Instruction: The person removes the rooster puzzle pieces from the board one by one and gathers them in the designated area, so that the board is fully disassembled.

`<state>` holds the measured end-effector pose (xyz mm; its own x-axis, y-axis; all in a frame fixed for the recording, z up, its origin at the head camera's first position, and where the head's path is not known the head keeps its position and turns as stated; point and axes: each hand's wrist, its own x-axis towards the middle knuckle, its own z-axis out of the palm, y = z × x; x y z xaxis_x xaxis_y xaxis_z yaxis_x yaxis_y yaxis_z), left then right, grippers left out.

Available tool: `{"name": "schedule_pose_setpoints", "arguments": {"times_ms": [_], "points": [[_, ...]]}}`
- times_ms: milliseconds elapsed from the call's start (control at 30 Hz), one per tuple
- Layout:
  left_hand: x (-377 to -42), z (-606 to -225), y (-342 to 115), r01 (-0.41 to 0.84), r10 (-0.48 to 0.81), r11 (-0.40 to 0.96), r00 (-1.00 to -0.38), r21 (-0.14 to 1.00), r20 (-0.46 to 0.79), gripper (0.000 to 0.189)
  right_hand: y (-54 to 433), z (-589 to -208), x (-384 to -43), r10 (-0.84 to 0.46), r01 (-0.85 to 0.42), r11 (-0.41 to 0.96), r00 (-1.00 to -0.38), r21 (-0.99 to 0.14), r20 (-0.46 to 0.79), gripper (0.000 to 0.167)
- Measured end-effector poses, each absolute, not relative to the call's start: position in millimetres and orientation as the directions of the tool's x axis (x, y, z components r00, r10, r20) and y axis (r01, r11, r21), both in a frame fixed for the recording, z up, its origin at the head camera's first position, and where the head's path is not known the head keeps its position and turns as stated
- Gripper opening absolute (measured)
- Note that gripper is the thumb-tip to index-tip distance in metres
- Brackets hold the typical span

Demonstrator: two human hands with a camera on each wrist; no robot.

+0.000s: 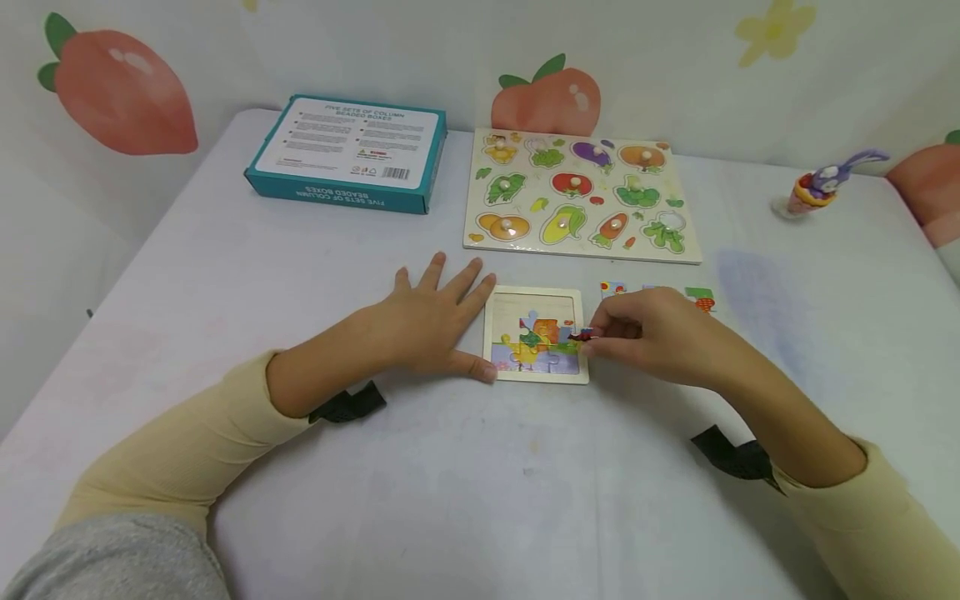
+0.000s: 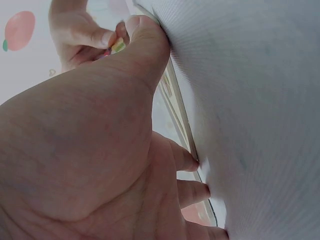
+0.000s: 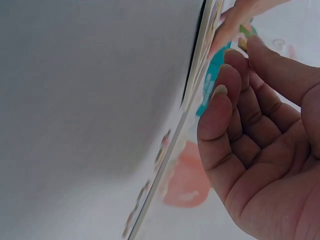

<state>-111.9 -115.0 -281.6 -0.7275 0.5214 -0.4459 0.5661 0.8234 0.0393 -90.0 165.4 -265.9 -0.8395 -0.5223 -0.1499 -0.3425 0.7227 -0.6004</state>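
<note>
A small square jigsaw puzzle in a pale wooden frame (image 1: 537, 377) lies on the table, its lower part filled with joined colourful pieces. With fingers spread, my left hand (image 1: 427, 329) rests flat at the frame's left side, thumb on the lower left corner. My right hand (image 1: 660, 333) pinches a puzzle piece (image 1: 582, 334) between thumb and fingers at the frame's right edge. In the right wrist view the same piece (image 3: 243, 44) shows green and yellow at the fingertips. Loose puzzle pieces (image 1: 701, 298) lie beyond my right hand, which partly hides them.
Behind the frame lies a vegetable peg puzzle board (image 1: 581, 196). A teal box (image 1: 345, 154) is at the back left. A small ice-cream-shaped toy (image 1: 816, 190) stands at the back right. The white cloth table (image 1: 480, 492) meets a fruit-printed backdrop (image 1: 405, 42).
</note>
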Motion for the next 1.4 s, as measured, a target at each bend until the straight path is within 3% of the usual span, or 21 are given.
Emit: {"name": "schedule_pose_setpoints", "arguments": {"times_ms": [433,833,1100,1400], "points": [[-112,-283,-116,0.564,0.526,0.824,-0.727,0.052,-0.442,0.120,206,-271,-83,-0.479,-0.330,0.764,-0.866,-0.555,-0.144,0.012],[-112,-285,-116,0.560,0.525,0.826,-0.723,0.064,-0.448,0.119,209,-276,-94,-0.519,-0.331,0.776,-0.819,-0.537,-0.245,0.014],[-112,-283,-114,0.563,0.527,0.824,-0.725,0.058,-0.443,0.120,206,-272,-90,-0.445,-0.314,0.830,-0.871,-0.462,-0.207,0.005],[-112,-281,-115,0.564,0.524,0.824,-0.725,0.052,-0.447,0.119,189,-272,-79,-0.443,-0.360,0.856,-0.881,-0.372,-0.168,0.024]]}}
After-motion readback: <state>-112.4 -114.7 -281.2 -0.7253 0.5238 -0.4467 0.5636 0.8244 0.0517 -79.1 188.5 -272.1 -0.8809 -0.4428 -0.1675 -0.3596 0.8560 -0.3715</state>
